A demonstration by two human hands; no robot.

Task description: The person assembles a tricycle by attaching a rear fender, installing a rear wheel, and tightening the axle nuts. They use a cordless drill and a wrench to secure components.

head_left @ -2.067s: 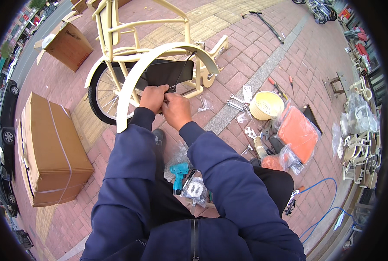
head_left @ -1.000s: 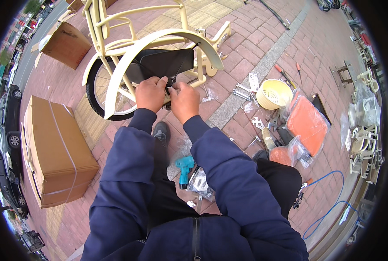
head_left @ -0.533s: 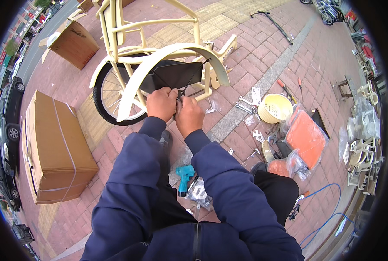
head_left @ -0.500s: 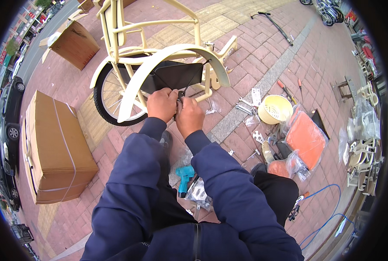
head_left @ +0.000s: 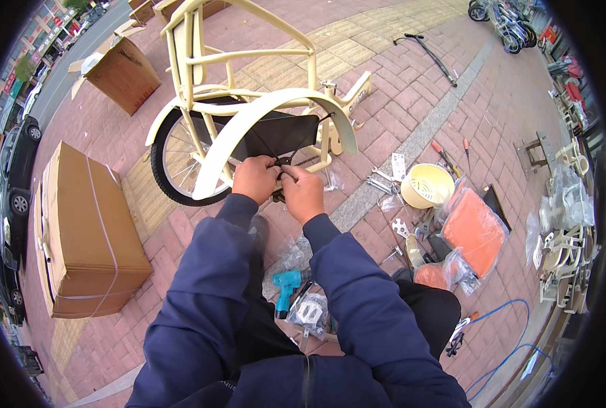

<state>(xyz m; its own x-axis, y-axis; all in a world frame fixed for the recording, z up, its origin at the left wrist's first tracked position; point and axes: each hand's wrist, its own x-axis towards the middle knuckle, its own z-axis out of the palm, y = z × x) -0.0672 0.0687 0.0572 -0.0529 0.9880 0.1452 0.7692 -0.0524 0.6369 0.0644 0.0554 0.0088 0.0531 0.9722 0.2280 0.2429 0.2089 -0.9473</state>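
A cream tricycle frame (head_left: 252, 57) stands in front of me, its rear wheel (head_left: 157, 166) at the left. On the near side a cream mudguard (head_left: 214, 160) arches with no wheel visible beneath it. Thin black stays run from it to a small black fitting (head_left: 284, 162) in front of a black panel (head_left: 275, 137). My left hand (head_left: 255, 179) pinches the fitting from the left. From the right, my right hand (head_left: 303, 194) has its thumb and fingers closed on the same piece. The hands partly hide it, so its exact form cannot be made out.
Right of me lie wrenches (head_left: 382, 179), a cream basket (head_left: 427, 185), screwdrivers (head_left: 445, 158) and a plastic-wrapped orange cushion (head_left: 476, 228). A teal cordless drill (head_left: 287, 291) lies near my feet. Cardboard boxes (head_left: 99, 238) stand left. A hand pump (head_left: 432, 54) lies farther off.
Both hands have shifted slightly right and down in the picture, with the fingers regrasping around the black fitting. The frame and mudguard appear slightly shifted too.
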